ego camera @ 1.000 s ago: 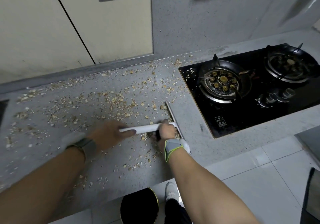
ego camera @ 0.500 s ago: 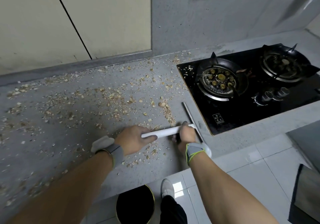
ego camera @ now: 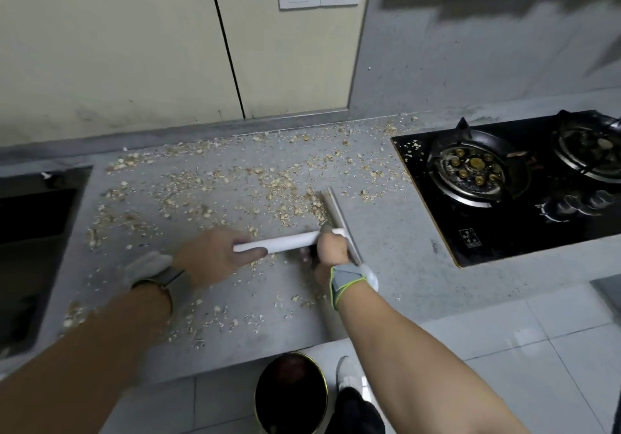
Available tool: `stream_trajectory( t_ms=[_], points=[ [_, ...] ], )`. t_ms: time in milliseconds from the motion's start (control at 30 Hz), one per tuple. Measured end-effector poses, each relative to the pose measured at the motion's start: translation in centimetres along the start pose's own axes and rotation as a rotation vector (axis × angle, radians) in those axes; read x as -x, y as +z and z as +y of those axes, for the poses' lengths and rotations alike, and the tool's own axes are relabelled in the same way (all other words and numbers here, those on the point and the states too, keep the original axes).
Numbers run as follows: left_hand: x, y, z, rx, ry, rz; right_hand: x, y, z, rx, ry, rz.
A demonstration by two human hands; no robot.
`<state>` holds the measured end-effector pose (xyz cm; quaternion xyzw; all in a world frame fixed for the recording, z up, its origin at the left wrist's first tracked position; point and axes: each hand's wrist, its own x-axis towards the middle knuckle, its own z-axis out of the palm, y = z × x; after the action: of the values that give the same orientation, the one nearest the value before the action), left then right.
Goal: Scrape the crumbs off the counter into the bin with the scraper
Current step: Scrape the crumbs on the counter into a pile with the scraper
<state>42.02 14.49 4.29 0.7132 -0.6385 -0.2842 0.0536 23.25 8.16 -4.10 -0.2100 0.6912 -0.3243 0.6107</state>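
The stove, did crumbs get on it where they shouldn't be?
Yes. A few pale crumbs lie on the black stove, at its back left corner beside the left burner. Far more are scattered over the counter.

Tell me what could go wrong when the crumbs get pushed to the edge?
1. The bin sits on the floor under only a narrow part of the counter edge, so crumbs pushed off elsewhere would probably land on the tiles.
2. The scraper blade is short and the crumbs spread wide, so one pass may leave many behind.
3. Some crumbs lie by the stove; a sideways sweep could flick more onto it.
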Motion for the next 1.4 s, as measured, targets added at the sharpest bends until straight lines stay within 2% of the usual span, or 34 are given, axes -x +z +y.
stream_trajectory(
  t_ms=[100,300,633,867,1167,1400],
  points=[
    [-0.2,0.8,1.8,0.072,0.069,-0.025,0.3,-2.8,-0.4,-0.105,-0.042,0.040],
    [-4.2,4.2,8.2,0.128,0.159,-0.076,-3.7,-9.7,-2.3,-0.161,-0.022,0.162],
    [-13.3,4.5,14.5,0.077,0.148,-0.118,-11.6,-12.7,-7.4,-0.192,0.018,0.201],
    [-16.6,4.3,15.8,0.055,0.162,-0.126,-13.3,-13.2,-9.5,-0.240,0.028,0.225],
    [-17.7,5.3,14.4,0.202,0.178,-0.128,-13.0,-12.6,-10.1,-0.247,0.036,0.210],
    [-17.8,5.7,13.5,0.214,0.146,-0.108,-12.9,-11.9,-10.2,-0.244,0.014,0.200]
  ],
)
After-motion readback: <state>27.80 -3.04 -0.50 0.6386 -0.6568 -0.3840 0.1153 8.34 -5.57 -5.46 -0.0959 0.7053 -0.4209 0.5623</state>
